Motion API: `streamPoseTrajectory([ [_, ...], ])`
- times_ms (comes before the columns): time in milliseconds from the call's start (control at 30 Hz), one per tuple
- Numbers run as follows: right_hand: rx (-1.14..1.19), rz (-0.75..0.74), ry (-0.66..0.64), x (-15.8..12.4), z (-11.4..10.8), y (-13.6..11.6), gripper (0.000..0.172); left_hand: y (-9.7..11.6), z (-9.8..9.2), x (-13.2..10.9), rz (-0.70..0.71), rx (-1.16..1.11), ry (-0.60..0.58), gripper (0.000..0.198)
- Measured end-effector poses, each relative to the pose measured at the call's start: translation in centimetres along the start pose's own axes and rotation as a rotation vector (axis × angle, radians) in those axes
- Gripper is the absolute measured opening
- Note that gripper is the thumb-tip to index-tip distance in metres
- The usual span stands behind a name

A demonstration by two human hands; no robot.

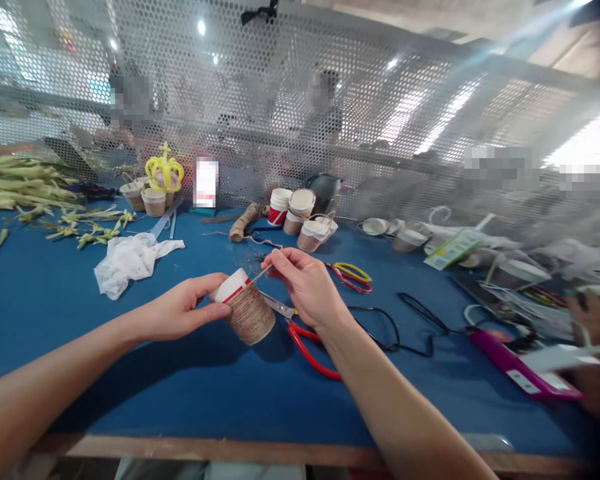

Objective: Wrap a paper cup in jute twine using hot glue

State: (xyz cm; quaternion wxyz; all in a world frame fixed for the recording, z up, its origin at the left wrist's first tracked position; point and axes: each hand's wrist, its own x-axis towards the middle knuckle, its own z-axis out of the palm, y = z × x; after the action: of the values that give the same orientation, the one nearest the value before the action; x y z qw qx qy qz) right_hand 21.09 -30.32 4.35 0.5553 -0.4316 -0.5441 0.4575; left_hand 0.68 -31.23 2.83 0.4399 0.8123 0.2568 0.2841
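Observation:
My left hand (197,307) grips a paper cup (247,310) by its rim end, and the cup lies tilted above the table. Brown twine is wound round most of its side, leaving a white band with a red stripe bare. Between thumb and fingertips, my right hand (300,283) pinches the loose twine (261,274), which runs taut to the cup. Just under that hand lie red-handled scissors (307,347), their blades pointing toward the cup. Behind the hands is a roll of twine (245,222).
Twine-wrapped cups (313,233) stand at the back beside a red-and-white cup (279,207). A crumpled white cloth (130,261) and green husks (20,183) lie left. Rightward are yellow-and-red-handled scissors (351,275), black cord (397,333), a purple power strip (520,367) and another person's hand (593,320).

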Motion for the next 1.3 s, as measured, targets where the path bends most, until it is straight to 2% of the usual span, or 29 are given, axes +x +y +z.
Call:
streamPoseTrajectory([
  [200, -0.002, 0.064, -0.002, 0.0, 0.1, 0.7, 0.024, 0.2, 0.2, -0.1, 0.025, 0.011, 0.001, 0.019],
  [433, -0.055, 0.059, -0.003, -0.2, 0.1, 0.8, 0.024, 0.7, 0.2, 0.1, 0.044, 0.018, 0.000, 0.015],
  [867, -0.173, 0.025, -0.037, -0.4, 0.4, 0.9, 0.026, 0.8, 0.1, -0.1, 0.105, 0.030, -0.019, 0.013],
  [1300, -0.197, 0.087, -0.051, -0.8, 1.3, 0.5, 0.021, 0.7, 0.0, -0.3, 0.134, 0.068, -0.010, 0.015],
])
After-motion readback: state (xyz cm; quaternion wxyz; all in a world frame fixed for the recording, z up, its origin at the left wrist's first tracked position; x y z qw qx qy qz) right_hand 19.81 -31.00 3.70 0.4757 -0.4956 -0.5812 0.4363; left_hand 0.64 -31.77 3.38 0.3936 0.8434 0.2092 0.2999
